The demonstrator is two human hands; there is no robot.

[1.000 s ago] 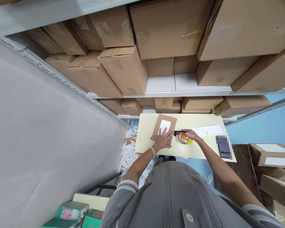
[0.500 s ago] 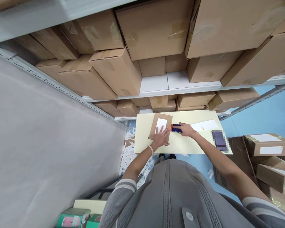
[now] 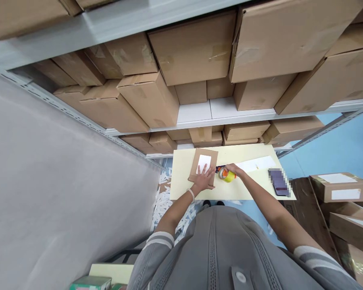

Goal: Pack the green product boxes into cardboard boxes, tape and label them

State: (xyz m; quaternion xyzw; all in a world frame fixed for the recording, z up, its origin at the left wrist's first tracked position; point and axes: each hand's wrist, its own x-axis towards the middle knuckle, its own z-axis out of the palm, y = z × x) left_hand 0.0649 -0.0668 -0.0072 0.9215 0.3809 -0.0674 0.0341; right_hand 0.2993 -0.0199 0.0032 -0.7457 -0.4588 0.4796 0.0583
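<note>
A small brown cardboard box (image 3: 192,171) with a white label (image 3: 203,162) on top lies at the left part of the pale yellow table (image 3: 245,189). My left hand (image 3: 203,179) rests on it, fingers spread flat over the label and the right side. Just right of the box, my right hand (image 3: 232,169) is wrapped round the handle of a tape dispenser (image 3: 226,175). Its yellow tape roll faces me, and its dark front end is close to the box's right edge. Whether the two touch I cannot tell.
White label sheets (image 3: 257,163) and a pixelated dark phone (image 3: 278,182) lie on the table's right. Shelves (image 3: 196,112) packed with cartons stand behind. Labelled boxes (image 3: 340,187) are piled at right. Paper scraps (image 3: 163,205) cover the floor beside the grey wall (image 3: 78,181).
The tape dispenser has turned in my right hand, so its yellow roll now shows. My left hand stays spread on the box. The whole view has shifted slightly.
</note>
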